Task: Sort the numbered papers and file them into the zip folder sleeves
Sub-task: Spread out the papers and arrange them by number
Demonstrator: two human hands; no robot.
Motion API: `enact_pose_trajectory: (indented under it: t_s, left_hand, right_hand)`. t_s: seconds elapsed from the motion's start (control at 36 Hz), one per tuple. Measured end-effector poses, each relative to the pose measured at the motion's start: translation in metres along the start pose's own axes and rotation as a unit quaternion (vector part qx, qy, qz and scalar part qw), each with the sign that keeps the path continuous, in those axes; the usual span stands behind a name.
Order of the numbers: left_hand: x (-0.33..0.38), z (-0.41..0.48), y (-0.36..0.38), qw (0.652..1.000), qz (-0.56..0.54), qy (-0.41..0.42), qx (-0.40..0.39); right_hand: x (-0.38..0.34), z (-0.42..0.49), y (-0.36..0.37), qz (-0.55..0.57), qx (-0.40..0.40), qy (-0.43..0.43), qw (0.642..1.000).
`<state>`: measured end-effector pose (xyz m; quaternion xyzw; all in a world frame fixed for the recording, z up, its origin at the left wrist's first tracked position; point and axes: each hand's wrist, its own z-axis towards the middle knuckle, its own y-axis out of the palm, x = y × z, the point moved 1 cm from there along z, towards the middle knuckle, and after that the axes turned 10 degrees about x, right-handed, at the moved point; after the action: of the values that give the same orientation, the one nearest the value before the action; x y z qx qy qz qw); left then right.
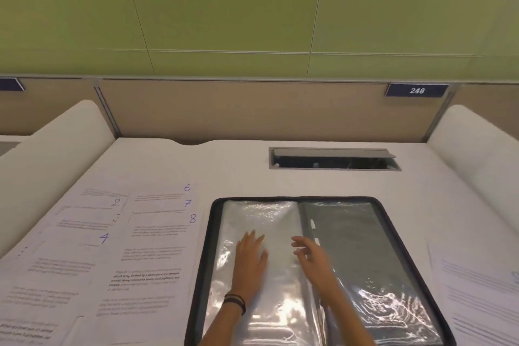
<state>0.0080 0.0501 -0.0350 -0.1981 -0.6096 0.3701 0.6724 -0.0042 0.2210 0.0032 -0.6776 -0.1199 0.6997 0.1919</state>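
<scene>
Now, left hand (250,259) flat, right hand (314,258) half-curled

Glossy clear plastic for the sleeves (261,216), wrinkled and flashing white glare. Dark, matt, cloth-like edging round the zip folder (207,247). Matt white paper for the numbered papers (84,261), with grey print and blue ink numerals. Smooth, matt off-white on the table (238,166). Grey and metal-looking, with a dull sheen, for the cable hatch lid (331,153). Tan, matt, seemingly cloth-covered on the partition (238,109). Flat matt green for the wall panels (224,8). Smooth dark blue on the number plate (398,90).
</scene>
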Motion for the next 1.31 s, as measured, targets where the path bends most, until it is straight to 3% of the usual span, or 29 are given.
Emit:
enact_pose_trajectory:
  t_s: [0.14, 0.33, 0.47, 0.58, 0.67, 0.72, 0.89, 1.08, 1.31]
  left_hand:
    - [0.04, -0.006, 0.04, 0.991, 0.034, 0.11, -0.066]
    - [0.097, -0.02, 0.089, 0.965, 0.067, 0.191, -0.17]
    - [0.12, -0.023, 0.113, 0.957, 0.107, 0.209, -0.17]
    - [0.117, -0.025, 0.124, 0.957, 0.136, 0.194, -0.17]
    - [0.121, -0.027, 0.126, 0.957, 0.133, 0.21, -0.151]
    - [0.122, -0.027, 0.127, 0.955, 0.128, 0.222, -0.152]
    - [0.122, -0.029, 0.129, 0.957, 0.126, 0.211, -0.156]
    - [0.123, -0.028, 0.128, 0.961, 0.116, 0.205, -0.147]
    - [0.125, -0.029, 0.127, 0.96, 0.124, 0.204, -0.149]
  right_hand:
    - [0.025, -0.003, -0.05, -0.011, 0.085, 0.015, 0.996]
    - [0.066, -0.014, -0.122, -0.005, 0.223, 0.079, 0.972]
    - [0.08, -0.032, -0.168, -0.024, 0.29, 0.098, 0.952]
    - [0.098, -0.045, -0.194, -0.107, 0.345, 0.095, 0.928]
    - [0.122, -0.056, -0.212, -0.181, 0.369, 0.138, 0.901]
    - [0.137, -0.06, -0.224, -0.238, 0.353, 0.172, 0.888]
    - [0.157, -0.068, -0.239, -0.332, 0.177, 0.218, 0.901]
    - [0.155, -0.063, -0.251, -0.392, 0.116, 0.275, 0.87]
    - [0.141, -0.046, -0.252, -0.421, 0.106, 0.324, 0.841]
